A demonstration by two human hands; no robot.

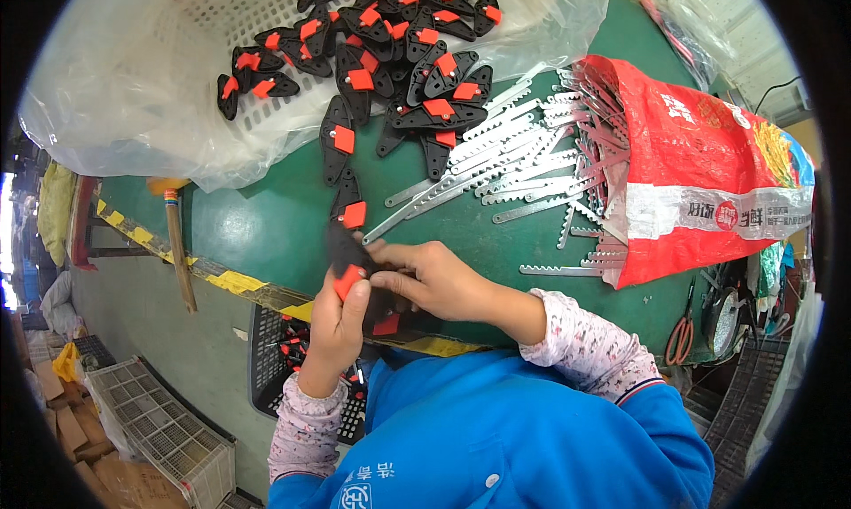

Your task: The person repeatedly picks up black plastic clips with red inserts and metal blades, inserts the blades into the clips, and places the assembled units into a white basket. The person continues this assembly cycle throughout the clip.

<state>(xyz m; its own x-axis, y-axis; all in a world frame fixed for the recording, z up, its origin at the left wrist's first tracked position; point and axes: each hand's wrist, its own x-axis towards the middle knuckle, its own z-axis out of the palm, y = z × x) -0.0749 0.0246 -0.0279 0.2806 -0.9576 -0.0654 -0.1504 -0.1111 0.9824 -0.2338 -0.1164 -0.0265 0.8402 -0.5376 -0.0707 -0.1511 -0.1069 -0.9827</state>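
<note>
My left hand (335, 330) is closed around a black plastic bracket with a red tab (349, 280), held above the table's near edge. The bracket is slightly blurred. My right hand (436, 280) reaches in from the right, its thumb and fingers pinched against the bracket's side; whether something small sits between them is hidden. Just beyond my fingers lies another black bracket with a red tab (348, 199). Toothed metal strips (519, 159) are heaped to the right of it, and one strip's end points toward my right fingertips. Part of another red-tabbed piece (386, 324) shows below my hands.
Many more brackets (372, 30) pile on a plastic-lined white basket (208, 17) at the back. A red woven sack (674, 181) spills strips onto the green table (266, 221). A wooden-handled hammer (178, 243) rests at the left edge, scissors (681, 339) at right. A dark crate (266, 354) stands below.
</note>
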